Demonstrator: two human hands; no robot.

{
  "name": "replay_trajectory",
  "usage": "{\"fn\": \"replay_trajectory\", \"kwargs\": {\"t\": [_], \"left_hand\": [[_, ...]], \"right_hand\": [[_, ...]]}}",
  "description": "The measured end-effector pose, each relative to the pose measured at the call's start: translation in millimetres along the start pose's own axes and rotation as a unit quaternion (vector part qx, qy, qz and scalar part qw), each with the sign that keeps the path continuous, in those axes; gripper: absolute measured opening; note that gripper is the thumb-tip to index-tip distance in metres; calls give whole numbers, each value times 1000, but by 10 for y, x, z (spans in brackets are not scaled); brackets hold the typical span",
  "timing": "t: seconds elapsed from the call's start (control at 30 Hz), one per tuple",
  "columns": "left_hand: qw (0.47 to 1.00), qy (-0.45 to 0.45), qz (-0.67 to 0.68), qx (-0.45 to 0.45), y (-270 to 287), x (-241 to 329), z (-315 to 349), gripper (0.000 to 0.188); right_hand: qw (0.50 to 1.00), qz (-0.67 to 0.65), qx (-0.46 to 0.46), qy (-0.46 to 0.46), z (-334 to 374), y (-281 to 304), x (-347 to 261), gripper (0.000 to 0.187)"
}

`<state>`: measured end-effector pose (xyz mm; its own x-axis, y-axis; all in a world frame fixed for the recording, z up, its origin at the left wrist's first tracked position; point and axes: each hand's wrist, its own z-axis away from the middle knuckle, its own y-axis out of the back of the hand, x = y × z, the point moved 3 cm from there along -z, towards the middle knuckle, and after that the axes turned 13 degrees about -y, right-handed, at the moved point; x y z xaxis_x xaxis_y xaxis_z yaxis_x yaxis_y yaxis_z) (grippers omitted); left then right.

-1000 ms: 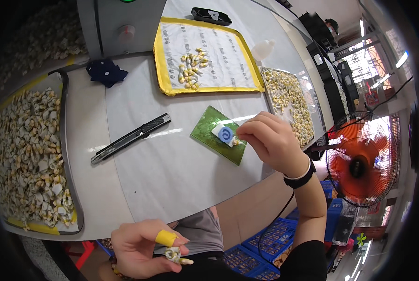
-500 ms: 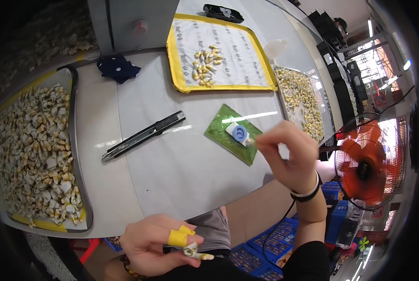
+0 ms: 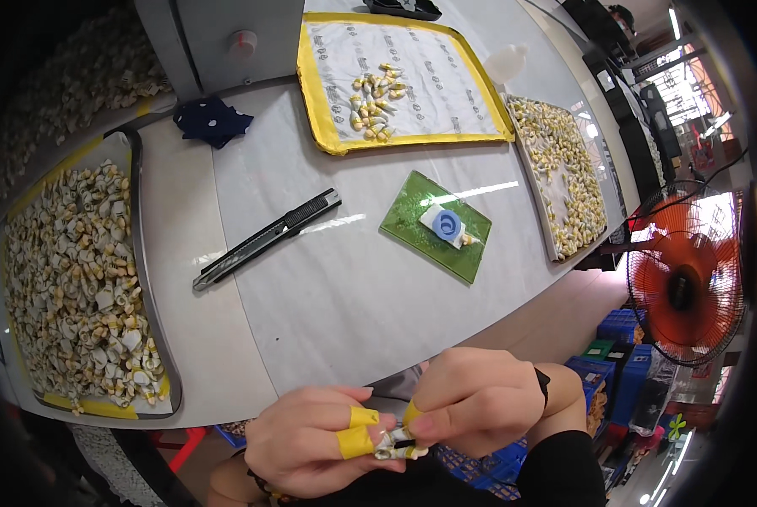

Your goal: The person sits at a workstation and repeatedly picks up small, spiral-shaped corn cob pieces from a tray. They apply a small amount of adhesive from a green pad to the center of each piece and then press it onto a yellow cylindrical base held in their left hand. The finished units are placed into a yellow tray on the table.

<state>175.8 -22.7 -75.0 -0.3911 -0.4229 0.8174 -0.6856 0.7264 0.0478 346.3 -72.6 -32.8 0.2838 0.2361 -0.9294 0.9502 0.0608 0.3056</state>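
Above my lap, in front of the table's near edge, my left hand (image 3: 315, 435) pinches a small white-and-yellow piece (image 3: 393, 445) with a glossy, hollow-looking shape. Yellow tape wraps two of its fingers. Right up against that piece, my right hand (image 3: 480, 401) has its thumb and fingers pressed together, one fingertip also taped yellow. A dark sliver shows beside its thumb; what it pinches is hidden. Farther off lies a green glass slab (image 3: 416, 198) bearing a white block with a blue round cap (image 3: 448, 224) and a tiny yellowish bit. Left of it rests a black utility knife (image 3: 268, 239).
A tray heaped with white-and-yellow pieces (image 3: 78, 287) fills the left. At the back, a yellow-edged tray (image 3: 446, 93) holds several such pieces, with a fuller tray (image 3: 560, 173) to its right. A dark blue cloth (image 3: 212, 122) lies behind the knife. An orange fan (image 3: 687, 279) stands right.
My right hand has come down from the green slab toward me and met my left hand. My left hand has shifted right with its piece. The view has tilted slightly.
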Motion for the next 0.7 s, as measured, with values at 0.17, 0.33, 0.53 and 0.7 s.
{"fn": "replay_trajectory", "kwargs": {"t": [0.17,0.33,0.53,0.7], "left_hand": [[993,-99,0,61,-18,92,-58,30],[996,-86,-5,38,3,156,-89,30],[997,-62,-42,29,-12,175,-51,31],[991,-60,-71,93,-98,127,-40,31]], "right_hand": [[999,5,-30,15,-13,-19,-9,15],[998,18,-63,25,-33,10,-45,12],[997,-7,-68,40,-36,16,-8,14],[997,66,-9,49,35,-23,-2,17]]}}
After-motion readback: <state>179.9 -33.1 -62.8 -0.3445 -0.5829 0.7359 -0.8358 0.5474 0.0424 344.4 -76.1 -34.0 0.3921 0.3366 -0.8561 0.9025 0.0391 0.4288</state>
